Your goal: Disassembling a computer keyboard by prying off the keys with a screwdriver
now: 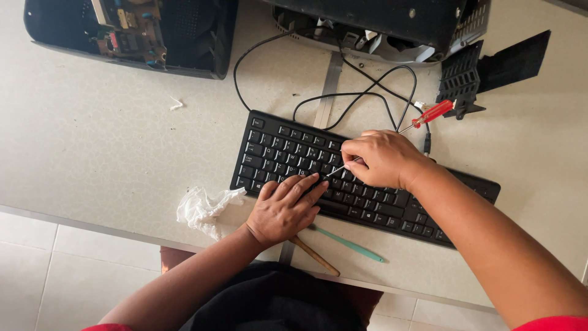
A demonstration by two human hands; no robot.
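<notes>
A black keyboard (pixel 288 156) lies slantwise on a pale table (pixel 92 141). My left hand (pixel 285 208) rests flat on its near edge, fingers spread over the lower keys. My right hand (pixel 383 159) is closed around a red-handled screwdriver (pixel 432 114). The handle sticks out behind the hand and the metal tip points down at the keys just above my left fingertips. A black cable (pixel 367 92) loops behind the keyboard.
A crumpled white cloth (pixel 205 208) lies left of my left hand. A teal stick (pixel 349 244) and a wooden stick (pixel 315 256) lie by the table's front edge. Opened black electronics casings (pixel 135 34) and a black grille piece (pixel 462 76) stand at the back.
</notes>
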